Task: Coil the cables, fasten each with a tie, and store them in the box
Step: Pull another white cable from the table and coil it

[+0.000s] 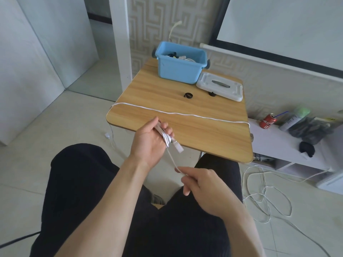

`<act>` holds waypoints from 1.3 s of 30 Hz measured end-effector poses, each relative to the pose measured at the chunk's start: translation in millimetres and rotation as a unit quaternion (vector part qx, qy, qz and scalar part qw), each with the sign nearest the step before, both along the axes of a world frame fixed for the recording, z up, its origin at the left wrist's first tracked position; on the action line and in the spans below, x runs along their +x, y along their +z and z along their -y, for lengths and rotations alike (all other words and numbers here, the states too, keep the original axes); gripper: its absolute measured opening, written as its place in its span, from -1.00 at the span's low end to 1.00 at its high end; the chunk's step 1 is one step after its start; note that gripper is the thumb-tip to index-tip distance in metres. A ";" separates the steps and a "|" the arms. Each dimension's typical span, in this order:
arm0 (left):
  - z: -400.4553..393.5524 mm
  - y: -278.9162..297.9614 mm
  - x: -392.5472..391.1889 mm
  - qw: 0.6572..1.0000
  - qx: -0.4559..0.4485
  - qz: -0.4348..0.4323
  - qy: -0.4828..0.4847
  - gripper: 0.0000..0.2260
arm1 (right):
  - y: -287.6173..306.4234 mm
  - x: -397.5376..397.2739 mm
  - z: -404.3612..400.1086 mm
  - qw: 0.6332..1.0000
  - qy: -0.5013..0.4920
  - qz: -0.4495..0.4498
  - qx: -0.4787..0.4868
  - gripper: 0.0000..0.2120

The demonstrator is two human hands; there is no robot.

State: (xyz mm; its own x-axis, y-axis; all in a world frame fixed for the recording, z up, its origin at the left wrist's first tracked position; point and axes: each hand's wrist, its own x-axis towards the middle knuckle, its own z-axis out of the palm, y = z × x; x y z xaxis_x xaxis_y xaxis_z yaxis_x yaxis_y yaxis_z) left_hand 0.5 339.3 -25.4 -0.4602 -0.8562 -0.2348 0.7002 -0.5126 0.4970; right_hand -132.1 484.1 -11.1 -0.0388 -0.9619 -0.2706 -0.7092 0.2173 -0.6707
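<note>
Two hands: both gripping one white cable [194,115].
Left hand [148,140]: fingers wrapped with several turns of cable, thumb pressed on the coil; connector [177,147] sticking out below; held over the near edge of the table [152,93].
Right hand [200,182]: thumb and forefinger pinching the strand below the coil, other fingers curled; low, above the lap.
Cable slack: across the tabletop, loose loops on the floor at right.
Box [178,69]: blue, open, far edge, cables inside.
Lid [220,86]: white, just right of the box.
Ties [188,95]: black, two, mid-table.
</note>
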 end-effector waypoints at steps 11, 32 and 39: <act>-17.4 2.0 4.1 0.793 -0.306 0.294 -0.438 -0.50 | 22.2 -9.5 3.4 0.970 -0.153 0.051 -0.181 -0.81; -14.3 10.5 2.4 0.906 -0.146 0.219 -0.332 -0.55 | -7.4 -18.5 7.9 0.940 -0.218 0.161 -0.208 -0.84; -18.1 11.5 -0.3 0.944 -0.068 0.165 -0.277 -0.54 | -15.1 -0.3 18.5 0.866 -0.189 0.438 -0.147 -0.89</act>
